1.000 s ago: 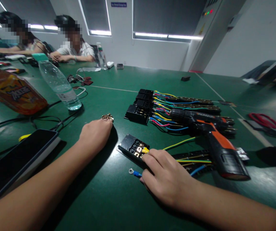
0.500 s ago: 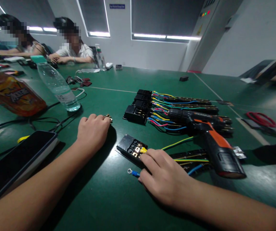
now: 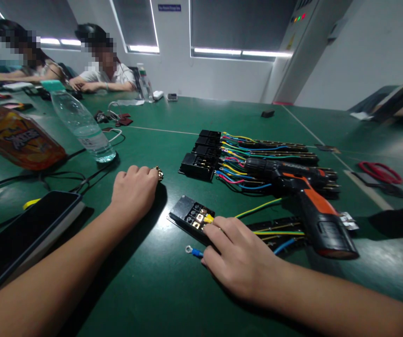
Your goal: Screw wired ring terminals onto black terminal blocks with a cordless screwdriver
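Note:
My left hand is closed in a loose fist above the green table, with small brass-coloured screws showing at its fingertips. A black terminal block lies in front of my right hand, with brass contacts along its right side. The fingers of my right hand are closed at that end, on a wire with a yellow-sleeved terminal that sits at the contacts. Below the block, a blue-sleeved ring terminal pokes out beside the same fingers. My fingers hide part of the block and the wires.
A cordless drill lies to the right, across wired strips. Several finished-looking black blocks with coloured wires stand behind. At left are a water bottle, an orange drink bottle and a phone-like device. Two people sit across the table.

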